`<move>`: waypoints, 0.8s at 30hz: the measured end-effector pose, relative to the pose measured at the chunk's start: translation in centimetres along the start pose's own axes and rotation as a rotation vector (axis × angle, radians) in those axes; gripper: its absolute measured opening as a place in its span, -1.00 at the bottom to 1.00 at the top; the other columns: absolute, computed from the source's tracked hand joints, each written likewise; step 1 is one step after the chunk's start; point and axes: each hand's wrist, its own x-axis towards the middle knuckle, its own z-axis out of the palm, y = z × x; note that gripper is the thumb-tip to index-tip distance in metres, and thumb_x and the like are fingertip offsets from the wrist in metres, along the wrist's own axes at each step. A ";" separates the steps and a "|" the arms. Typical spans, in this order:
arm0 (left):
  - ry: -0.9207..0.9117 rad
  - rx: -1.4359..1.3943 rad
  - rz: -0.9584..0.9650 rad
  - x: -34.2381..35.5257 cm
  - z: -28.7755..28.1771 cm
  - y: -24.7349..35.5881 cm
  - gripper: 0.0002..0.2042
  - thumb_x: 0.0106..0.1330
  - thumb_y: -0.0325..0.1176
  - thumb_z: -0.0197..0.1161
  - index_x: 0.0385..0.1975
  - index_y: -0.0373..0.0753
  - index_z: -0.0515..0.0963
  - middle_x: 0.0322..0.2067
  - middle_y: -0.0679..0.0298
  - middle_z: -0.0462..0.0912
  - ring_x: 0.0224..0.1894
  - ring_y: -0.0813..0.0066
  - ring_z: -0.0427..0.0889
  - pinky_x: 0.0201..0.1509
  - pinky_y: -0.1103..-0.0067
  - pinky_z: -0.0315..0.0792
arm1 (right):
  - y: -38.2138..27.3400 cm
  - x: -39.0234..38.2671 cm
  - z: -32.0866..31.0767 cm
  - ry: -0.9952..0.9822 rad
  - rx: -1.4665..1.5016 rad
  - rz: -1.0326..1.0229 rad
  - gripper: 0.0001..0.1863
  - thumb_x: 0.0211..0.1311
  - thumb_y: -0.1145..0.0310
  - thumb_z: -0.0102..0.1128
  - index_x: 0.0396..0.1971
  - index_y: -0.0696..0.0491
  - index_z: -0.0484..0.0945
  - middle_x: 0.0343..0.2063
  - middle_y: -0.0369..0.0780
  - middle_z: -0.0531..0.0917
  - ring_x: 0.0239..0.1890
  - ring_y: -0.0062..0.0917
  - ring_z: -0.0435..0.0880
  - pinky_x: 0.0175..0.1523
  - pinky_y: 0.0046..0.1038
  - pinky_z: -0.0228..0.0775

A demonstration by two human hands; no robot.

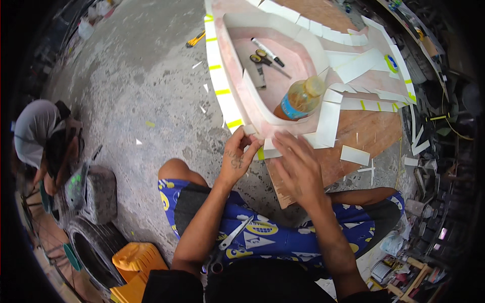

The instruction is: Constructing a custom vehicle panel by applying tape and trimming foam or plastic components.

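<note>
A pinkish moulded shell with a raised basin rim (308, 48) lies before me, its edges lined with white card strips (219, 81) and short yellow tape pieces. My left hand (236, 157) pinches a small piece of white card (250, 130) at the shell's near corner. Beside it, my right hand (298, 169) has its fingers stretched out over the white edging, touching or just above it. In the basin stand a bottle of brown liquid (298, 101), black-and-yellow scissors (268, 61) and a marker (268, 52). Another pair of scissors (235, 234) rests on my lap.
A plywood board (353, 139) lies under the shell, with a loose white card (355, 155) on it. A yellow cutter (195, 39) and scraps are on the concrete floor. At left are a crouching person (40, 136), a tyre (93, 247) and a yellow jerrycan (136, 260).
</note>
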 end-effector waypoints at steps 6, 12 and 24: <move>-0.006 0.068 0.022 0.4 0.3 0.0 -0.73 0.26 -0.56 0.44 -0.08 -0.36 0.57 -0.31 0.36 0.64 -0.28 0.61 0.61 -0.10 0.59 0.56 | 0.2 -6.4 -1.1 0.133 0.649 0.697 -0.70 0.34 0.37 0.35 -0.01 0.20 0.65 -0.08 -0.10 0.74 -0.04 -0.39 0.73 0.10 -0.36 0.57; 0.064 0.276 -0.035 -0.3 1.7 0.8 -0.65 0.20 -0.50 0.49 -0.05 -0.36 0.54 -0.17 0.27 0.66 -0.13 0.53 0.65 0.01 0.56 0.54 | 1.9 -3.5 1.0 0.117 1.251 1.076 -0.66 0.43 0.17 0.30 -0.10 0.19 0.66 -0.13 -0.13 0.74 -0.12 -0.52 0.73 0.02 -0.39 0.60; 0.413 0.367 0.082 -1.1 5.0 -0.9 0.12 -0.02 -0.29 0.63 0.49 -0.28 -0.06 0.33 -0.08 0.18 0.30 0.08 0.38 0.34 0.27 0.38 | 3.0 -1.3 3.2 0.312 1.139 1.207 -0.51 0.26 0.09 0.48 0.01 0.13 0.62 -0.18 -0.29 0.70 -0.17 -0.63 0.65 -0.13 -0.56 0.53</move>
